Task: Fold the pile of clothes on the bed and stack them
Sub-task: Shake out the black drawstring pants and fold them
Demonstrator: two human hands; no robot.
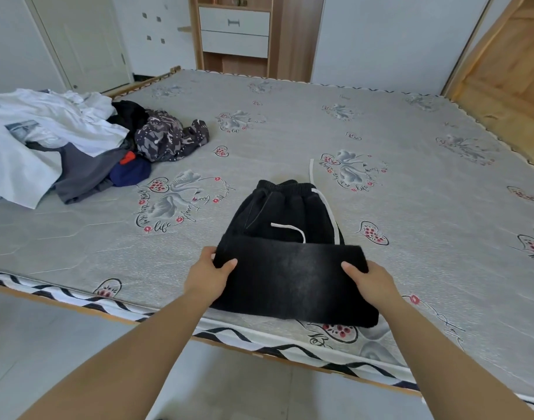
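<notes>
Beyond the far edge I see white walls (380, 40), a white door (87, 47), a wooden drawer unit (233, 31) and pale floor tiles (47, 338) in daylight.

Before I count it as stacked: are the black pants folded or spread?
Partly folded: black pants have the lower part doubled toward the waistband, left hand and right hand gripping it.

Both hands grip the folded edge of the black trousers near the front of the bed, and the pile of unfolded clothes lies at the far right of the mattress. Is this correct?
Not quite. The head view shows the pile of unfolded clothes at the far left of the mattress, not the right. The rest holds: the left hand and right hand grip the folded edge of the black trousers near the front.
</notes>
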